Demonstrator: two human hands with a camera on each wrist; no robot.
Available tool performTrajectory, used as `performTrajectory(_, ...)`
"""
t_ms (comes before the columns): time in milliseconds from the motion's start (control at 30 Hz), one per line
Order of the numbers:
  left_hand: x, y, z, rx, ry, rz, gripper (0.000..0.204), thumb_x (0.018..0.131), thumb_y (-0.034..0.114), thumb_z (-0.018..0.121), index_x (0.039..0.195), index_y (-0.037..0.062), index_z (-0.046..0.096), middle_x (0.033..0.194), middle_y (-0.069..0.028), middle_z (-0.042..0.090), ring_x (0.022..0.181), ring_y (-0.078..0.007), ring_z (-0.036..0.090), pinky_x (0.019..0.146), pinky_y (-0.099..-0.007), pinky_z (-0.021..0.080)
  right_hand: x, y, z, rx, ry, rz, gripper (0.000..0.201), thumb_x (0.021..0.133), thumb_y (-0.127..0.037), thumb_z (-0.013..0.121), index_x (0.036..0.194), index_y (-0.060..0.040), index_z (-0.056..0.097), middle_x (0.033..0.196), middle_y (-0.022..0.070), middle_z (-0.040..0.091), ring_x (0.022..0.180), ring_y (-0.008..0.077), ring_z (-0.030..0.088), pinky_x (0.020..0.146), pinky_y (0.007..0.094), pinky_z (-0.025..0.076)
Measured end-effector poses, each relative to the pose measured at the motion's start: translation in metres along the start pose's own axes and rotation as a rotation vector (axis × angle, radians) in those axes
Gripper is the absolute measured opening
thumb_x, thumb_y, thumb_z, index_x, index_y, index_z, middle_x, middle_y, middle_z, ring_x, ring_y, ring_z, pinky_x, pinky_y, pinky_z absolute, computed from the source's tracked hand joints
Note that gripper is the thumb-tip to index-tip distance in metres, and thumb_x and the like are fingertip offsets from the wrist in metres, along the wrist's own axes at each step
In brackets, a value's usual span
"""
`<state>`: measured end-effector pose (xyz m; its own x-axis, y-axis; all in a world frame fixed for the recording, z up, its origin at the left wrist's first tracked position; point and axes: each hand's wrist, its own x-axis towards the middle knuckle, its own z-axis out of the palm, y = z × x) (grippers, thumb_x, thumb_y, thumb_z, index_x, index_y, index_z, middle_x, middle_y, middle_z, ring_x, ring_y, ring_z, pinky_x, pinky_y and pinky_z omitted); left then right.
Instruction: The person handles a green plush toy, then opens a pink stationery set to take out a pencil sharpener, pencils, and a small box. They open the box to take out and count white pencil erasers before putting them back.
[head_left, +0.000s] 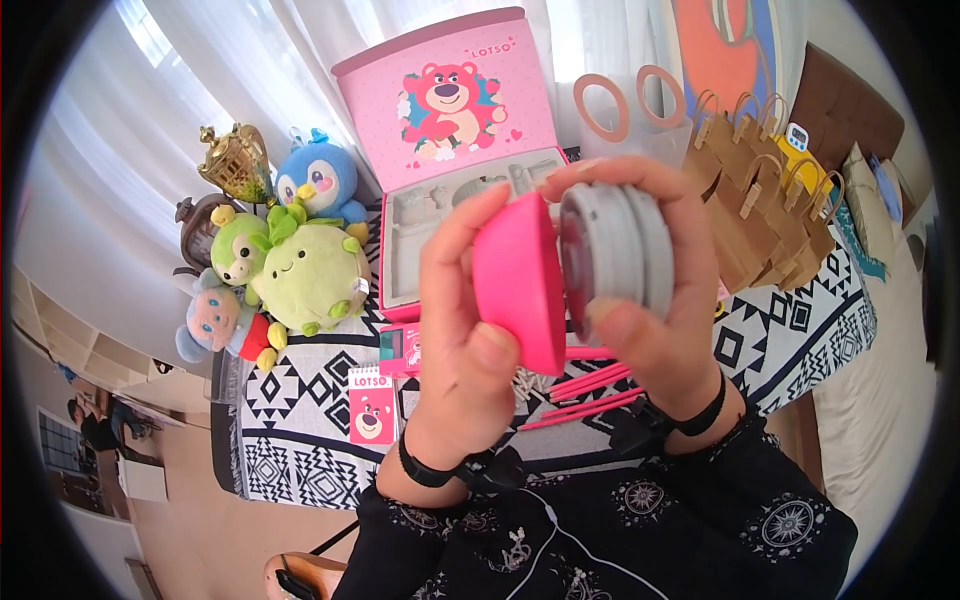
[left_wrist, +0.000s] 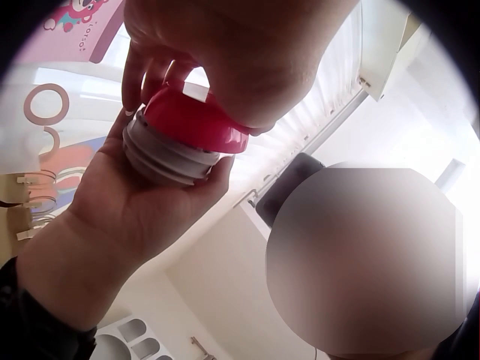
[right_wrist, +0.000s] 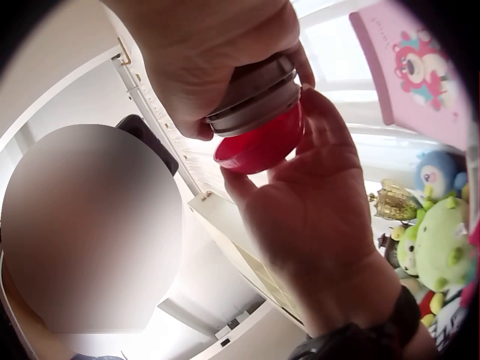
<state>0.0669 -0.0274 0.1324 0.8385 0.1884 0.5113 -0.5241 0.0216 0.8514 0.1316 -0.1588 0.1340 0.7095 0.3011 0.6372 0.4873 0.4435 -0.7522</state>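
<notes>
In the head view my left hand (head_left: 455, 330) grips a bright pink bowl-shaped piece (head_left: 522, 285), turned on its side, with the thumb at its lower edge. Facing it, my right hand (head_left: 685, 260) holds a grey ridged round piece (head_left: 618, 248), fingers over the top and thumb below. Both are held up above the table, close together. From the left wrist, the pink piece (left_wrist: 191, 120) sits right against the grey piece (left_wrist: 165, 157). A narrow opening between the pink piece (right_wrist: 270, 139) and the grey piece (right_wrist: 255, 97) shows from the right wrist.
Behind the hands stands an open pink Lotso box (head_left: 400, 250) with a moulded insert. Plush toys (head_left: 315, 265) and a gold trophy (head_left: 235, 165) are at left, brown paper bags (head_left: 755, 210) at right. A Lotso notepad (head_left: 372, 410) and pink sticks (head_left: 590, 385) lie on the patterned cloth (head_left: 300, 450).
</notes>
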Motion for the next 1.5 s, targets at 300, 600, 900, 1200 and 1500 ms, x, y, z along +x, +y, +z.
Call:
performTrajectory(300, -0.004, -0.008, -0.001, -0.1, -0.047, 0.083, 0.088, 0.09, 0.062, 0.055, 0.146, 0.0005, 0.024, 0.143, -0.0216, 0.038, 0.13, -0.0289, 0.042, 0.106, -0.0431, 0.037, -0.003, 0.015, 0.003, -0.017, -0.091, -0.269, 0.071, 0.072, -0.021, 0.081, 0.129, -0.0004, 0.046, 0.115, 0.0099, 0.052, 0.1, 0.0175, 0.054, 0.085, 0.0302, 0.045)
performTrajectory(600, -0.01, -0.008, 0.0, -0.026, -0.077, 0.043, 0.089, 0.089, 0.067, 0.051, 0.143, 0.0009, 0.023, 0.142, -0.0218, 0.034, 0.129, -0.0303, 0.04, 0.107, -0.0446, 0.034, -0.001, 0.015, 0.002, -0.239, -0.242, -0.402, 0.076, 0.071, -0.029, 0.084, 0.131, -0.0023, 0.046, 0.125, 0.0154, 0.052, 0.115, 0.0287, 0.052, 0.097, 0.0399, 0.041)
performTrajectory(900, -0.013, -0.006, 0.0, 0.033, -0.037, 0.055, 0.095, 0.086, 0.071, 0.05, 0.142, -0.001, 0.023, 0.136, -0.0214, 0.036, 0.124, -0.0288, 0.043, 0.103, -0.0427, 0.037, 0.006, 0.016, 0.0, -0.374, -0.314, -0.534, 0.085, 0.072, -0.052, 0.081, 0.129, -0.0009, 0.043, 0.129, 0.0268, 0.049, 0.117, 0.0362, 0.055, 0.097, 0.045, 0.045)
performTrajectory(1200, -0.01, 0.001, -0.003, -0.033, -0.107, -0.038, 0.097, 0.087, 0.075, 0.042, 0.141, -0.0032, 0.023, 0.133, -0.0217, 0.04, 0.121, -0.0278, 0.047, 0.102, -0.0419, 0.039, 0.005, 0.014, 0.005, -0.494, -0.299, -0.637, 0.079, 0.069, -0.053, 0.083, 0.125, -0.009, 0.05, 0.13, 0.0248, 0.05, 0.115, 0.0408, 0.057, 0.092, 0.0476, 0.048)
performTrajectory(1500, -0.01, 0.011, -0.008, -0.097, -0.23, -0.177, 0.098, 0.087, 0.078, 0.035, 0.139, -0.0039, 0.027, 0.133, -0.0199, 0.042, 0.122, -0.0268, 0.047, 0.103, -0.0402, 0.038, -0.003, 0.006, 0.012, -0.595, -0.269, -0.68, 0.064, 0.072, -0.044, 0.083, 0.12, -0.0123, 0.055, 0.128, 0.0183, 0.054, 0.113, 0.0403, 0.058, 0.09, 0.0482, 0.05)
